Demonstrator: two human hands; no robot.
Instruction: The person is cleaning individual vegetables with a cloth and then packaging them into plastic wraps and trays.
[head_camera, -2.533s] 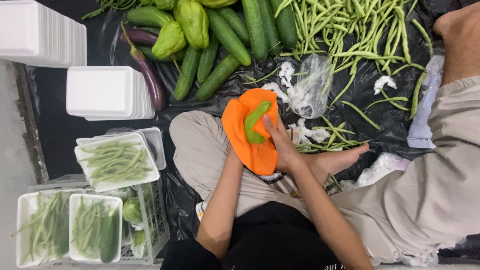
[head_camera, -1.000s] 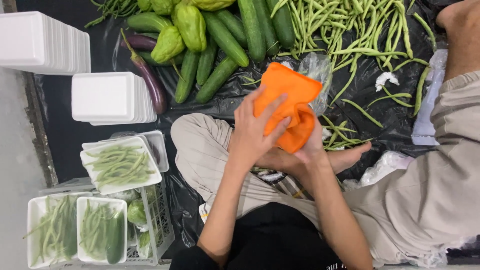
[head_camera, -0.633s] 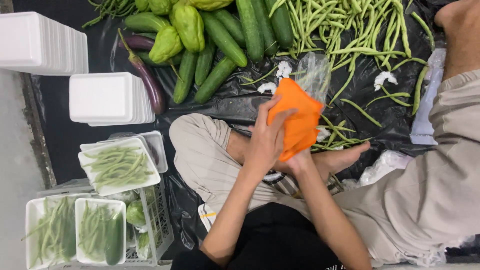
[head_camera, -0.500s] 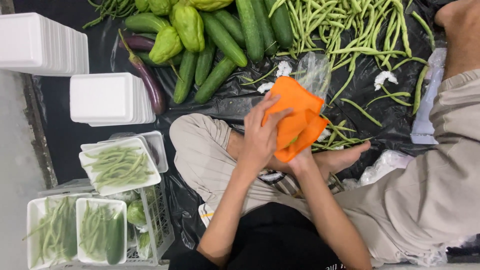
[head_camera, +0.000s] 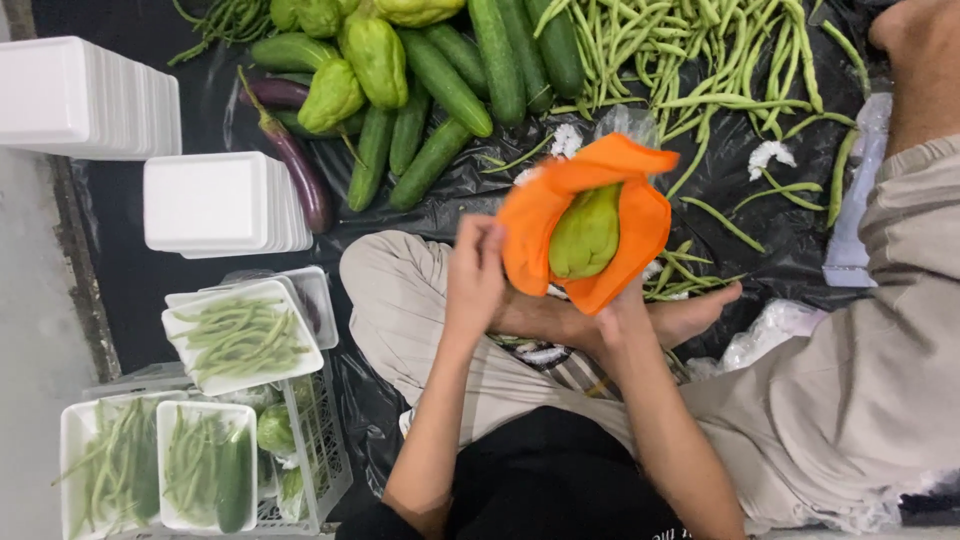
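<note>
Now the orange cloth (head_camera: 560, 200) has opened up, and a pale green chayote (head_camera: 585, 232) shows inside it; a moment ago the cloth covered it. Both sit in the middle of the frame, above the person's crossed legs.

The right hand (head_camera: 622, 312) is under the cloth, so most of it is hidden, but it holds the cloth and the chayote up from below. The left hand (head_camera: 476, 272) has its fingers bent on the cloth's left edge, gripping it. The cloth's top edge is blurry.

At the upper left are two stacks of white foam trays (head_camera: 215, 203). At the lower left, more white trays are filled with green beans (head_camera: 240, 335), and some sit on a wire basket (head_camera: 318, 440). The lowest trays are cut off by the frame. A clear plastic bag (head_camera: 625, 122) peeks out behind the cloth.
</note>
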